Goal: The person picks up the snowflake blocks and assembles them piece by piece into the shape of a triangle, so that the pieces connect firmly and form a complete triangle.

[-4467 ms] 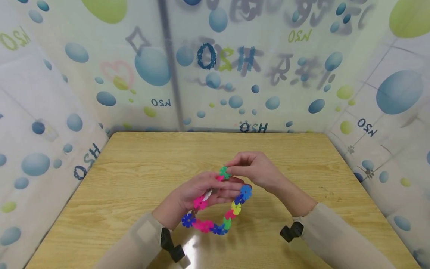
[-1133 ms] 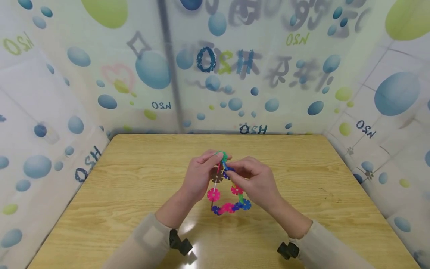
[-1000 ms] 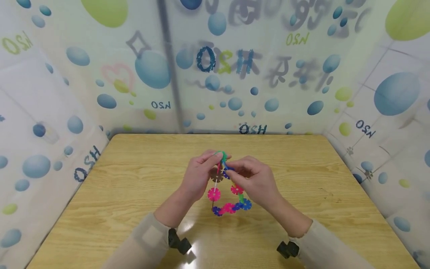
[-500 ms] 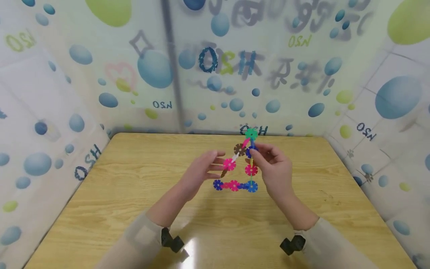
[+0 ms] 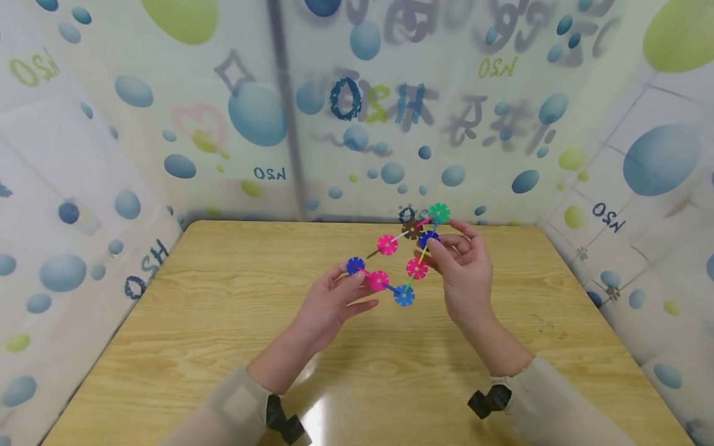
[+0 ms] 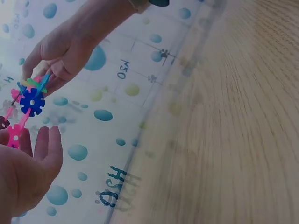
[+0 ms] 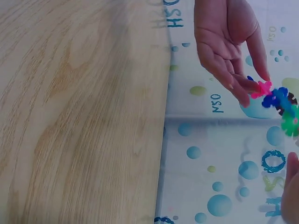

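Both hands hold up a chain of interlocking snowflake discs [image 5: 379, 280], notched plastic pieces in several colours bent into a four-sided loop. My left hand [image 5: 326, 310] pinches its left corner between thumb and forefinger, by a dark blue disc [image 5: 355, 266] and a pink piece. On the other side, my right hand [image 5: 467, 275] pinches another dark blue disc [image 5: 429, 240]. A green disc [image 5: 439, 213] tops the loop, and a lighter blue disc [image 5: 404, 295] forms the bottom corner. A thin brown piece [image 5: 373, 253], seen edge-on, ends close to the left dark blue disc.
Beneath the hands lies a wooden table [image 5: 223, 322]. Pale curtain-like walls [image 5: 357, 173] with blue and green dots rise behind it and at both sides. A black wrist device [image 5: 284, 421] sits on the left cuff and another [image 5: 489, 401] on the right.
The left hand has let go of the top near the green disc and now pinches the lower left corner. The chain has moved up and right, opening into a wider, tilted loop.
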Tool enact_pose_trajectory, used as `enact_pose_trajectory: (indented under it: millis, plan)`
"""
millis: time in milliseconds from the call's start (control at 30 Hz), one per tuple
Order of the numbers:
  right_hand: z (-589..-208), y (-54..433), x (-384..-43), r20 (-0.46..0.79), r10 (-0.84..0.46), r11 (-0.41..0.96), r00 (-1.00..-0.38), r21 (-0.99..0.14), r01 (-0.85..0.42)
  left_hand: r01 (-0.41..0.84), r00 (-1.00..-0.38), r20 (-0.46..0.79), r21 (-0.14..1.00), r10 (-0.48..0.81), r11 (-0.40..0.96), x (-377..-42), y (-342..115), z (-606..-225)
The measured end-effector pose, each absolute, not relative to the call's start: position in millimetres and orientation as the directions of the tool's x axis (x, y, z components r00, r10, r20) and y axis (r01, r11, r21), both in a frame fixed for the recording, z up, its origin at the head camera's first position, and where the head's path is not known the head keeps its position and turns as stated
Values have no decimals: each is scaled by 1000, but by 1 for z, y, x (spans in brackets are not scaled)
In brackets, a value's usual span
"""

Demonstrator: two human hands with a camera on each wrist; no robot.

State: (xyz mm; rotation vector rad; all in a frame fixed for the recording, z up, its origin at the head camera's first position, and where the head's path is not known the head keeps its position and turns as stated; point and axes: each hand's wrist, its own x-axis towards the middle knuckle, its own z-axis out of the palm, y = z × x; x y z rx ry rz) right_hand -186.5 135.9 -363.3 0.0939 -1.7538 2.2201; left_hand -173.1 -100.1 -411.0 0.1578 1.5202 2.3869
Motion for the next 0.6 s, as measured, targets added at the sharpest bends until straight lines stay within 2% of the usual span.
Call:
enact_pose_trajectory:
  millis: [200, 400, 600]
  plan:
    - [-366, 137, -184, 206, 105, -268, -973, -936, -227, -158, -975, -45, 827, 217, -539, -177, -97, -405]
    - [-373, 136, -178, 175, 53, -199, -983, -963, -182, -40, -998, -6, 863, 69, -504, -181, -95, -400]
    - [-379, 137, -172, 137, 3, -101, -991, -985, -136, -6, -1000, -1, 877, 11, -480, -186, -94, -396]
